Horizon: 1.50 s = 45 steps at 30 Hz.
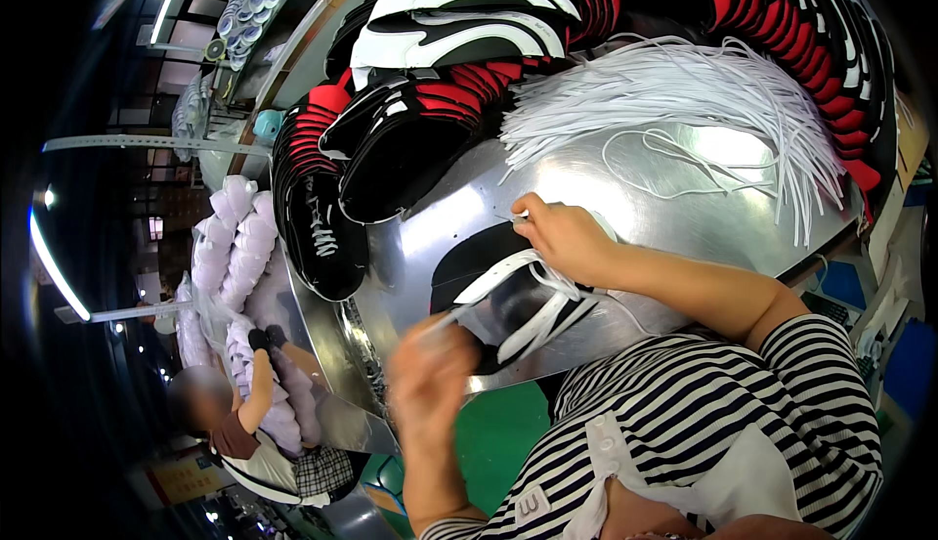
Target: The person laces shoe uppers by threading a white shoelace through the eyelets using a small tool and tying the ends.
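Observation:
A black shoe upper (pixel 479 261) with red trim and white eyelet strips lies on the metal table in front of me. A white shoelace (pixel 552 305) runs loosely across its opening. My right hand (pixel 567 239) is closed in a pinch beyond the upper's right side, with a small white lace end at its fingertips. At the upper's near left edge, my left hand (pixel 430 374) is smeared by motion. A pale streak of lace stretches from the upper to its fingers, which look closed on it.
A heap of white laces (pixel 674 100) lies at the far right of the metal table (pixel 420 247). Stacked black, red and white uppers (pixel 459 37) stand behind, with more uppers (pixel 801 61) along the right. At the left, another person (pixel 259 413) handles white stacked pieces (pixel 234 237).

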Tool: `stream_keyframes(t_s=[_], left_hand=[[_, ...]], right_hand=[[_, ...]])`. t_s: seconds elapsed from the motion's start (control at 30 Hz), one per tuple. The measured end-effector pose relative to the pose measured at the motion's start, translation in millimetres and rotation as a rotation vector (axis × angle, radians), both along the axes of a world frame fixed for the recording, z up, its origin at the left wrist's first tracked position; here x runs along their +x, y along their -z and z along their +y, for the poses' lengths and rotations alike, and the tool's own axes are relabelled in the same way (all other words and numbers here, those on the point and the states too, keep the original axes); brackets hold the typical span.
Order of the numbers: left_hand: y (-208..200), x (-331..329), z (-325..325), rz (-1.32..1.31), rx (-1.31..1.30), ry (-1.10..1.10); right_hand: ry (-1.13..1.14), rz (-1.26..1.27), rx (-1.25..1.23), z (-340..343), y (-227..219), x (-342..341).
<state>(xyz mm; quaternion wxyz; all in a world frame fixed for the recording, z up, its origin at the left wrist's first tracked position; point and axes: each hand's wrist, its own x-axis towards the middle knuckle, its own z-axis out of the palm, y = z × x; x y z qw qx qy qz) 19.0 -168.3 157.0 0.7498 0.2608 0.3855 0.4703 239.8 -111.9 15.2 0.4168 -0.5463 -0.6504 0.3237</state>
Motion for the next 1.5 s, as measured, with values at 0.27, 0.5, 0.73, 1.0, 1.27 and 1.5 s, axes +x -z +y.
stream_keyframes(t_s=[0.27, 0.5, 0.73, 1.0, 1.27, 1.5], left_hand=[[-8, 8, -29, 1.213, 0.722, -0.013], [74, 48, -22, 1.424, 0.963, 0.054], [72, 48, -20, 1.507, 0.85, 0.055], [78, 44, -19, 1.48, 0.822, 0.082], [90, 54, -21, 1.349, 1.072, 0.031], [96, 38, -27, 1.486, 1.176, 0.013]], right_hand=[[0.006, 0.072, 0.007, 3, -6, -4], [-0.116, 0.356, -0.036, -21, -35, 18], [-0.294, 0.091, -0.154, -87, -35, 25], [-0.321, -0.006, -0.231, -86, -31, 25], [-0.267, -0.063, -0.231, -70, -32, -1], [-0.323, -0.071, -0.163, -64, -67, 46]])
